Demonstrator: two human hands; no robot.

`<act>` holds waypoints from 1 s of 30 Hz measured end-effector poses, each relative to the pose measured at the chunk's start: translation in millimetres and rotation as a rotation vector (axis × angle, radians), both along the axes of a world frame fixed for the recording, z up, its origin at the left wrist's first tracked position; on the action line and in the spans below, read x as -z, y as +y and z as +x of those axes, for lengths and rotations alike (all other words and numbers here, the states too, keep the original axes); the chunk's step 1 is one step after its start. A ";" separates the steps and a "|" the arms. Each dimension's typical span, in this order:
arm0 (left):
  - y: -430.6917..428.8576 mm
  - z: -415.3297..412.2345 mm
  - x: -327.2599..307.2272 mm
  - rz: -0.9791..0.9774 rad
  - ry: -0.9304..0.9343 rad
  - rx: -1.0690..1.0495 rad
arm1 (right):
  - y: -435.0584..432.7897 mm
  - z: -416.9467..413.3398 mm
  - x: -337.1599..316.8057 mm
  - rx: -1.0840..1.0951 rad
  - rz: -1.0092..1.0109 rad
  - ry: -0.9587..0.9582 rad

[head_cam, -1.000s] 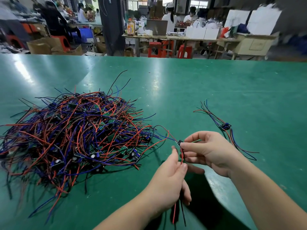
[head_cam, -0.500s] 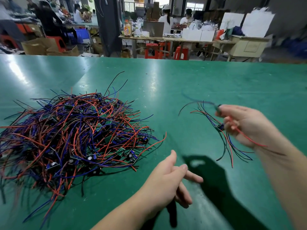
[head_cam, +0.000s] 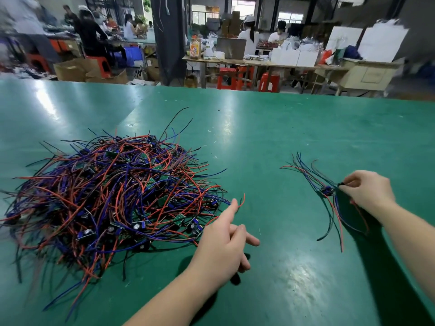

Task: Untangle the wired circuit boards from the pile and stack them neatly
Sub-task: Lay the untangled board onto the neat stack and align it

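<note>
Bright overhead glare streaks the table [head_cam: 270, 142]; edges bow; background people perhaps motion-blurred.

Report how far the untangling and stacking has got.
Barely begun. Done: only a small stack of a few freed boards lies on the right of the green table. In hand: the right hand pinches a wired board at that stack; the left hand, open and empty, is beside the pile. Left: nearly everything; the big pile of red, blue and black wires is tangled.

The left hand [head_cam: 223, 245] is loose and holds nothing, one finger sticking out. The right hand [head_cam: 367, 194] reaches forward and pinches a small board [head_cam: 340, 184] with its fingertips.
</note>
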State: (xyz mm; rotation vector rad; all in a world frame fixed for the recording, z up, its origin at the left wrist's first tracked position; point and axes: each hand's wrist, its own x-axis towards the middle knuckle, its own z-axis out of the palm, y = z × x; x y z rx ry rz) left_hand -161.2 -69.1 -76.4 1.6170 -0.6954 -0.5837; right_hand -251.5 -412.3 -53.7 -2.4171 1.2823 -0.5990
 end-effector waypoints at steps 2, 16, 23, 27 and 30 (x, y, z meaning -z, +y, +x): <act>1.5 1.1 -0.3 0.005 -0.069 -0.015 | 1.4 0.2 2.4 0.002 -0.040 0.065; 17.5 27.3 -22.2 0.131 -0.972 -0.360 | 28.6 16.8 -11.3 0.007 -0.108 0.250; 49.3 68.1 -27.0 0.765 -0.935 -0.752 | 72.9 22.5 -22.4 -0.014 -0.125 0.078; 57.9 78.5 -25.4 0.832 -0.897 -0.758 | 122.0 22.2 -22.1 -0.129 0.078 -0.051; 61.0 81.6 -26.5 0.741 -0.939 -0.814 | 154.6 24.1 -15.3 -0.206 0.224 -0.114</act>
